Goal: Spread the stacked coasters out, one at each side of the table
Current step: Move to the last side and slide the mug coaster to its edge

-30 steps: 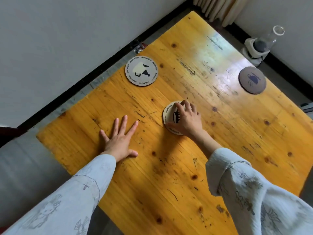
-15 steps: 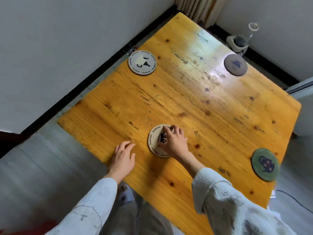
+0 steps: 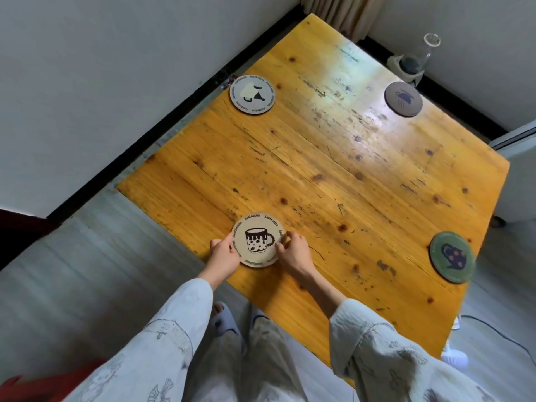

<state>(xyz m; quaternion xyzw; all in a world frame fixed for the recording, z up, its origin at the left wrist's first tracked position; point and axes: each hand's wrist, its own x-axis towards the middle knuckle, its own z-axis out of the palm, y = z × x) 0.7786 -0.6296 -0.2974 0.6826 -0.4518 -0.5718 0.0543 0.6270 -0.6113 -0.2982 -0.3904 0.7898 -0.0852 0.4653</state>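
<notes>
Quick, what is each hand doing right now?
Left hand: fingers on the left edge of the beige mug coaster.
Right hand: fingers on its right edge.

Four round coasters are lying apart on the yellow wooden table (image 3: 333, 175): the beige mug-print coaster (image 3: 258, 240) at the near edge between the left hand (image 3: 224, 253) and right hand (image 3: 295, 252), the grey coaster (image 3: 252, 94) at the left edge, the brown coaster (image 3: 403, 98) at the far edge, the green coaster (image 3: 452, 256) at the right edge.

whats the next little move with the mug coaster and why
Probably just let go and lift both hands away. The beige coaster already lies flat near the table's near edge, with the left hand and right hand at its rim. The grey coaster, brown coaster and green coaster each sit by another side, so none seem left.
</notes>
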